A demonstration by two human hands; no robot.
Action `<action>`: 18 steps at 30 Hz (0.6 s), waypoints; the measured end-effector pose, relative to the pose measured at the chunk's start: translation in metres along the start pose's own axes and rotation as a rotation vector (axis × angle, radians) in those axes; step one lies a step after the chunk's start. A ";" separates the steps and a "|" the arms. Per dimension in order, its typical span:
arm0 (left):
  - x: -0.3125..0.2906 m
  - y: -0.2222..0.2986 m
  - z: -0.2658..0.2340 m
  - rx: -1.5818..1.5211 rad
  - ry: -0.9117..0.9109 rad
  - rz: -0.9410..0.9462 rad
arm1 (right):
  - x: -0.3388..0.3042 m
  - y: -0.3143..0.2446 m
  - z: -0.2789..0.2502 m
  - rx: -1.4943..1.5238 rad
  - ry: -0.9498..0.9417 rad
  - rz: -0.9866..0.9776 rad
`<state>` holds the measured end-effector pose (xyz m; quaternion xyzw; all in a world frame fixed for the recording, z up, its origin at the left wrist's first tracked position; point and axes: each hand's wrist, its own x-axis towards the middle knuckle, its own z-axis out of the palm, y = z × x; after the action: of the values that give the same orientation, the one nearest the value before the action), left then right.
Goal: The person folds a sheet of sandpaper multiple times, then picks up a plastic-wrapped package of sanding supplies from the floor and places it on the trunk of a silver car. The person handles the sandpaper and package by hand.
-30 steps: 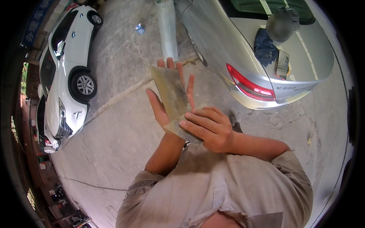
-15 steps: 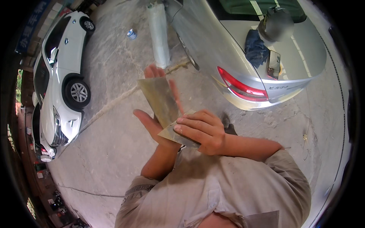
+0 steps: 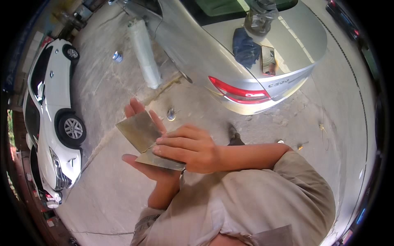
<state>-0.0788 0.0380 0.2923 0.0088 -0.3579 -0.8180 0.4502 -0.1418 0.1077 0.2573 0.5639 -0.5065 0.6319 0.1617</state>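
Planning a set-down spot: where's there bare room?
Free: floor between white car and left hand. Also the silver trunk lid's right side, beyond the phone-like item. Crowded: its left, with blue cloth and dark bundle.

Beige short-sleeved shirt (image 3: 246, 192), loose and creased; hands (image 3: 188, 148) bare.
Left sleeve (image 3: 147, 217) has dark trim, pattern too blurred to read; right sleeve (image 3: 303, 172) plain. Paler strip down the front, open neckline, darker grey-brown panel (image 3: 273, 237) beside it. Dark shoe (image 3: 233, 133), partly hidden.

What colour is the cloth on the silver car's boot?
The cloth is dark blue, clearest in the head view.
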 end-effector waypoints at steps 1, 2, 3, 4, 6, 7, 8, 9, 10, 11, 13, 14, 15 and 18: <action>-0.003 -0.002 0.004 0.083 0.002 -0.004 | 0.001 0.000 -0.001 -0.008 0.003 0.013; -0.006 -0.003 0.007 0.167 0.004 -0.005 | 0.002 0.000 -0.001 -0.013 0.006 0.026; -0.010 -0.006 0.007 0.216 -0.011 -0.016 | 0.006 0.002 -0.001 -0.031 0.021 0.030; -0.014 -0.011 0.004 0.264 -0.026 -0.026 | 0.011 0.004 0.000 -0.049 0.035 0.034; -0.019 -0.013 0.001 0.306 -0.065 -0.071 | 0.016 0.009 0.000 -0.089 0.056 0.035; -0.018 -0.012 -0.001 0.297 -0.084 -0.106 | 0.015 0.012 -0.001 -0.111 0.058 0.032; -0.019 -0.011 -0.004 0.286 -0.098 -0.135 | 0.015 0.014 0.001 -0.129 0.053 0.026; -0.022 -0.013 -0.008 0.263 -0.061 -0.131 | 0.017 0.016 0.002 -0.125 0.057 0.033; -0.026 -0.016 -0.011 0.241 -0.024 -0.127 | 0.019 0.018 0.003 -0.121 0.061 0.041; -0.027 -0.019 -0.012 0.221 0.012 -0.127 | 0.020 0.019 0.004 -0.116 0.068 0.052; -0.025 -0.021 -0.005 0.316 -0.025 -0.110 | 0.018 0.024 0.006 -0.133 0.060 0.077; -0.024 -0.021 -0.002 0.364 -0.043 -0.101 | 0.017 0.026 0.006 -0.139 0.057 0.090; -0.024 -0.022 -0.002 0.347 -0.047 -0.110 | 0.017 0.026 0.005 -0.154 0.052 0.100; -0.025 -0.024 0.002 0.261 0.020 -0.166 | 0.015 0.028 0.005 -0.183 0.029 0.135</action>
<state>-0.0821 0.0660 0.2718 0.1052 -0.4546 -0.7989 0.3795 -0.1655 0.0859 0.2564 0.5021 -0.5964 0.6007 0.1770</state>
